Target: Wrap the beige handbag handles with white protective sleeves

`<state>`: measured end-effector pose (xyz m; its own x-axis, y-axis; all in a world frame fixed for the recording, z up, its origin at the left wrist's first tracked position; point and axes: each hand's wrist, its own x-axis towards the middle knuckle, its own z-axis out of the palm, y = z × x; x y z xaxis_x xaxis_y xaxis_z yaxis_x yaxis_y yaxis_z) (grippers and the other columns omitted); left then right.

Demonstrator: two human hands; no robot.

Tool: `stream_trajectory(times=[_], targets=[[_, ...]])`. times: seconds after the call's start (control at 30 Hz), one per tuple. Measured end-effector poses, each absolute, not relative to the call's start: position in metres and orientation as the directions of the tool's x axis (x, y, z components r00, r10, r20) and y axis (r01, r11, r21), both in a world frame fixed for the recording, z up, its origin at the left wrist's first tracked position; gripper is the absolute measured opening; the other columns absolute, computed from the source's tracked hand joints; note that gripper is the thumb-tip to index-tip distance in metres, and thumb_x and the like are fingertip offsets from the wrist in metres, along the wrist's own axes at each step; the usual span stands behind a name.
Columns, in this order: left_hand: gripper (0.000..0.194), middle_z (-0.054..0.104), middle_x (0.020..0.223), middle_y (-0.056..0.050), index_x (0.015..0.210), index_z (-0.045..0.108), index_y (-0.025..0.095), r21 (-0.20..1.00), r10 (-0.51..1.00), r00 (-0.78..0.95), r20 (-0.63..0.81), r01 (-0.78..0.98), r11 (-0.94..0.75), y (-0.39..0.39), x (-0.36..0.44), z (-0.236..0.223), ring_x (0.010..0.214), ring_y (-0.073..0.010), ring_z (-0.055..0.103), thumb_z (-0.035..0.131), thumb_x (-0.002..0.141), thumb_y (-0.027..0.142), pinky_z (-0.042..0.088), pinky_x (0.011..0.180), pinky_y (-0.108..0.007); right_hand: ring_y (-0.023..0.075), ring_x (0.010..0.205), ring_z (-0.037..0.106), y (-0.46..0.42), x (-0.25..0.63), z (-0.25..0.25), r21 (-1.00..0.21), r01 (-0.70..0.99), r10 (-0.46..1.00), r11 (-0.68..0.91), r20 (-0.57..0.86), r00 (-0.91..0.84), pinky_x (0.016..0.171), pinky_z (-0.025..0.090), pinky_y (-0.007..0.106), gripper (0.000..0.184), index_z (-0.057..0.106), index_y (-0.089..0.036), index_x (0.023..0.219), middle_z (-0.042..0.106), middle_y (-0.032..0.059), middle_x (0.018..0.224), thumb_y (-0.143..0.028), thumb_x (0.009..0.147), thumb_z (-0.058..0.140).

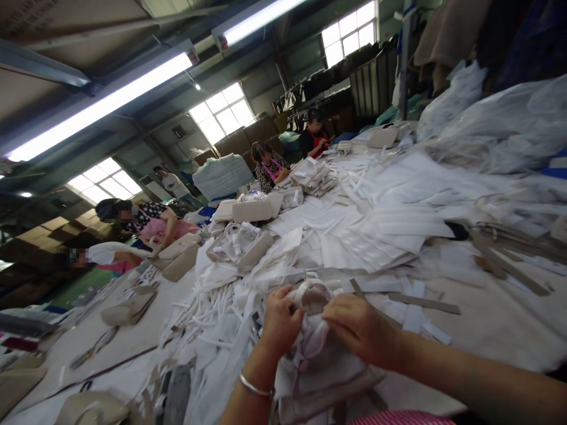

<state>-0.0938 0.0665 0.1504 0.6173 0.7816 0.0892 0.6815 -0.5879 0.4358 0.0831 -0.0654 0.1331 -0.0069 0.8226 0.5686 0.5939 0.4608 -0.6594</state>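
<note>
A pale beige handbag [328,378] lies in front of me at the table's near edge, with white wrapping around its strap [312,295]. My left hand [283,319] is closed on the left side of the wrapped strap, a silver bangle on its wrist. From the right, my right hand [354,324] has its fingers bent together on the strap's other side. My fingers cover part of the strap, so the exact grip points are hidden. Loose white sheets [367,230] lie just beyond the hands.
White strips [204,336] are heaped left of the bag, and brown strips [425,303] lie to the right. Beige bags [252,209] are stacked farther up the table. Several co-workers [155,224] work along the left and far sides. Clear plastic [509,124] is piled at right.
</note>
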Motion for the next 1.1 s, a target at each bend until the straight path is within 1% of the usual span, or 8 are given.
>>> stream_trajectory(times=[0.1,0.2,0.4,0.53,0.7,0.93,1.03,1.1], targets=[[0.016,0.062,0.127,-0.013,0.057,0.064,0.016,0.425,0.782,0.618,0.083,0.688,-0.589,0.063,-0.092,0.152,0.118,-0.0279,0.053,0.07,0.072,0.016,0.042,0.105,-0.045,0.0209,0.09,0.062,-0.038,0.121,0.13,-0.809,0.544,0.916,0.221,0.364,0.168,0.078,0.048,0.032,0.022,0.066,-0.019,0.105,0.069,0.0072,0.099,-0.028,0.088,0.055],[0.009,0.062,0.125,-0.013,0.063,0.069,0.016,0.402,0.775,0.623,0.106,0.686,-0.606,0.056,-0.087,0.153,0.118,-0.0295,0.053,0.07,0.072,0.018,0.043,0.104,-0.047,0.0195,0.082,0.061,-0.018,0.14,0.128,-0.831,0.534,0.978,0.158,0.205,0.029,0.072,0.045,0.029,0.03,0.067,-0.018,0.107,0.069,0.0045,0.096,-0.028,0.078,0.064],[0.008,0.062,0.126,-0.012,0.076,0.075,0.018,0.36,0.764,0.63,0.141,0.686,-0.632,0.04,-0.076,0.156,0.121,-0.034,0.05,0.071,0.069,0.02,0.041,0.103,-0.052,0.0151,0.07,0.053,-0.009,0.146,0.128,-0.857,0.468,0.974,0.217,0.157,-0.164,0.064,0.039,0.025,0.011,0.066,-0.016,0.079,0.06,-0.0017,0.071,-0.017,0.075,0.056],[0.008,0.062,0.128,-0.012,0.075,0.075,0.019,0.344,0.764,0.633,0.12,0.696,-0.63,0.039,-0.072,0.158,0.122,-0.0333,0.05,0.07,0.07,0.021,0.041,0.104,-0.05,0.0147,0.071,0.052,-0.004,0.154,0.116,-0.946,0.299,0.961,0.122,0.038,-0.273,0.062,0.039,0.023,0.013,0.066,-0.015,0.084,0.059,-0.0021,0.073,-0.021,0.075,0.06],[0.01,0.061,0.129,-0.013,0.078,0.076,0.018,0.347,0.762,0.64,0.099,0.696,-0.629,0.042,-0.07,0.158,0.122,-0.0335,0.05,0.07,0.071,0.023,0.041,0.104,-0.05,0.0138,0.067,0.053,-0.001,0.156,0.102,-0.994,0.089,0.959,0.057,0.029,-0.283,0.063,0.042,0.024,0.029,0.066,-0.013,0.099,0.06,-0.0018,0.074,-0.031,0.077,0.065],[0.004,0.062,0.127,-0.013,0.067,0.073,0.017,0.392,0.781,0.618,0.086,0.7,-0.597,0.051,-0.075,0.156,0.12,-0.0319,0.052,0.072,0.069,0.02,0.041,0.104,-0.05,0.0194,0.086,0.061,-0.014,0.16,0.118,-0.887,0.428,0.983,0.174,0.133,-0.125,0.073,0.046,0.028,0.039,0.068,-0.017,0.113,0.069,0.0038,0.096,-0.028,0.076,0.066],[0.008,0.062,0.127,-0.013,0.061,0.07,0.017,0.419,0.767,0.635,0.091,0.674,-0.608,0.055,-0.079,0.153,0.119,-0.0311,0.052,0.072,0.069,0.02,0.04,0.104,-0.051,0.0192,0.086,0.06,-0.015,0.154,0.124,-0.87,0.45,0.98,0.201,0.169,-0.109,0.075,0.045,0.028,0.042,0.067,-0.017,0.116,0.069,0.0034,0.096,-0.025,0.074,0.067],[0.008,0.062,0.127,-0.012,0.061,0.069,0.017,0.435,0.747,0.656,0.11,0.644,-0.629,0.056,-0.081,0.153,0.119,-0.0304,0.052,0.072,0.068,0.019,0.041,0.104,-0.049,0.0177,0.079,0.058,-0.012,0.146,0.124,-0.88,0.428,0.979,0.204,0.173,-0.109,0.071,0.044,0.027,0.036,0.068,-0.016,0.109,0.068,0.0019,0.088,-0.025,0.075,0.065]])
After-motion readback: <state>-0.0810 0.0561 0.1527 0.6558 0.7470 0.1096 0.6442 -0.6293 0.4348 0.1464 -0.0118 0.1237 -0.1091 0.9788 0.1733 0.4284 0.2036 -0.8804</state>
